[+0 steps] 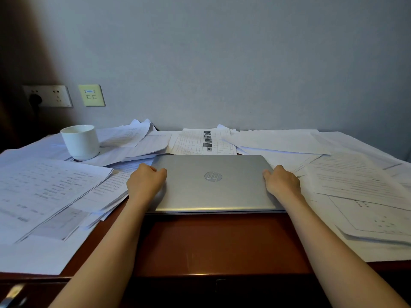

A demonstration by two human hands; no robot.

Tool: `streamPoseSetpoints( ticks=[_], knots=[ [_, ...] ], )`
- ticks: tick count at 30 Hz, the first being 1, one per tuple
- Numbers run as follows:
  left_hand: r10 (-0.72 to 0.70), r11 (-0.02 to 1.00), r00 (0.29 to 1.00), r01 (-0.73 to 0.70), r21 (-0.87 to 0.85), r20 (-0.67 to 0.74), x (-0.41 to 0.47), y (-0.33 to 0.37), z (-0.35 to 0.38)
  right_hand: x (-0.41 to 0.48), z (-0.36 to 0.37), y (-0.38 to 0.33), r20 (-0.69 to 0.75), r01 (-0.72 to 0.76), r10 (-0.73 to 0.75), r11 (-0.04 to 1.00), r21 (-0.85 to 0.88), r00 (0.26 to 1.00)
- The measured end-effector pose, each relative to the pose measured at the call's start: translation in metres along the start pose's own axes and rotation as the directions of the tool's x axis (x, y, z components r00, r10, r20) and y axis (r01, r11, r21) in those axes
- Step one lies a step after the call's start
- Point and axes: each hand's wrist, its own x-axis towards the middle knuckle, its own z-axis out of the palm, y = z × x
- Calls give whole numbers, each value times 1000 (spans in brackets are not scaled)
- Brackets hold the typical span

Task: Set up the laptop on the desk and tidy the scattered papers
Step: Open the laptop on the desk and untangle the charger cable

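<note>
We had the laptop [211,183] shut and flat in the middle of the desk [222,241]. Its near edge lay on bare wood, and its sides and far edge touched the papers [51,190] that covered the rest of the top. Our left hand [145,182] gripped its left edge and our right hand [281,182] its right edge, fingers curled close together over the lid on each side. The thumbs were hidden, so we could not tell how far under they reached. With the lid down and no sheet stacked, we judged the task barely begun. The risks lay close. Some sheets seemed tucked under the far corners, so sliding the laptop could drag or crease them, or shove the back ones against the wall. The cup [80,142] stood on loose sheets at the left rear. Tugging those could tip it, and we could not see whether it held liquid. Sheets also lay right at the desk's near left edge, where a passing forearm could sweep them off.
</note>
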Motion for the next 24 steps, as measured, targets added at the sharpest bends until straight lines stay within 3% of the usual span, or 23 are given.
streamPoseSetpoints(
  ticks=[18, 20, 22, 24],
  knots=[
    [-9, 997, 1000, 10, 77, -13, -15, 4, -7, -13, -5, 0, -44, -28, 25, 997, -68, 999],
    [-9, 995, 1000, 7, 103, 18, -17, 5, -6, -21, -7, -3, -116, 64, -79, 990, -129, 990],
    [-1, 990, 999, -5, 138, 43, -19, 5, -4, -32, -7, -11, -156, 284, -309, 945, -161, 938],
    [19, 987, 999, -26, 160, 44, -21, 4, -3, -49, -3, -21, -49, 552, -552, 834, 1, 833]
  ],
)
